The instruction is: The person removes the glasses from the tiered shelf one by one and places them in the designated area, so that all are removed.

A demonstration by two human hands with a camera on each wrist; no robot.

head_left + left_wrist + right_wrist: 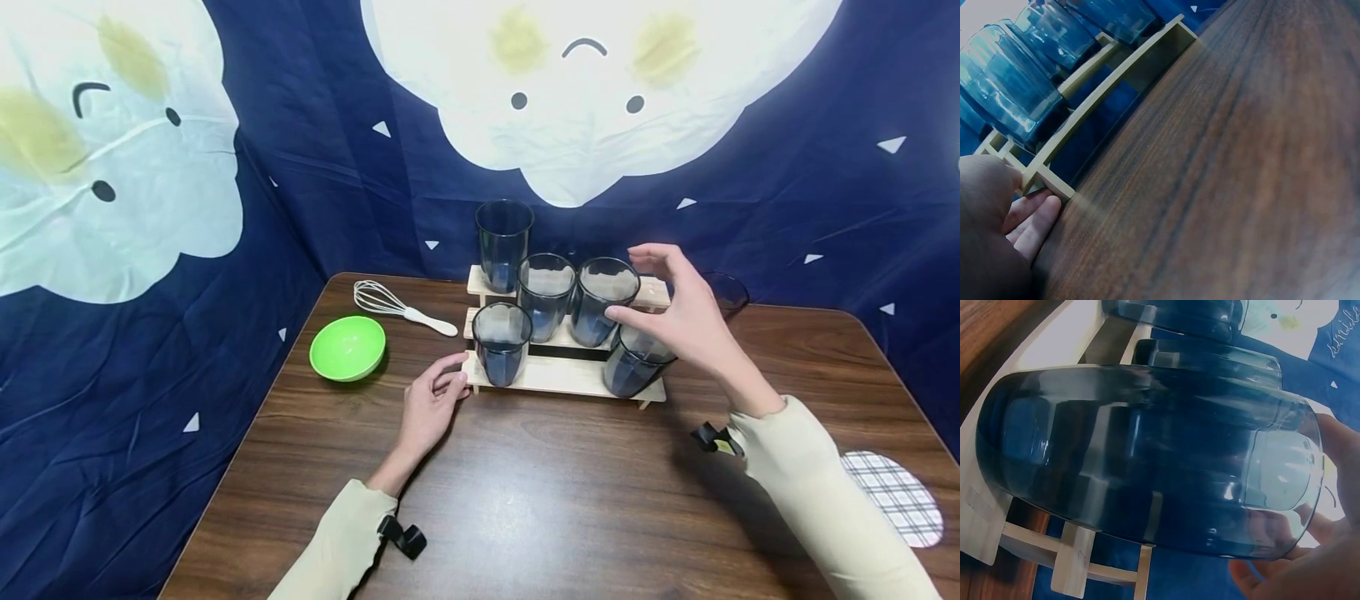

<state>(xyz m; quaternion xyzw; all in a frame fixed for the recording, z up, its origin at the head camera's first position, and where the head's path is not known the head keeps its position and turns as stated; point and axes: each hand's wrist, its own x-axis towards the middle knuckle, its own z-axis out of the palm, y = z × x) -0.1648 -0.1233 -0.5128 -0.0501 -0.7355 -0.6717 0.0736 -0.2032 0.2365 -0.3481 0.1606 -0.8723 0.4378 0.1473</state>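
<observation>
A three-tier wooden rack [558, 375] carries several dark, clear glasses. My left hand [431, 404] grips the rack's left end at the lowest shelf, with its fingertips [1044, 215] at the shelf's end piece. My right hand [686, 308] is spread beside the right glass [596, 304] on the middle tier, thumb in front of its rim and fingers behind. Whether it touches that glass is unclear. In the right wrist view, the front right glass [1129, 462] fills the foreground and partly covers the hand. Another glass [727, 292] shows behind my right hand, its base hidden.
Left of the rack, a green bowl [347, 348] and a white whisk [405, 308] lie on the wooden table [525, 500]. A checked oval mat [896, 498] is at the right, partly behind my sleeve. A blue patterned cloth [315, 125] hangs behind the table.
</observation>
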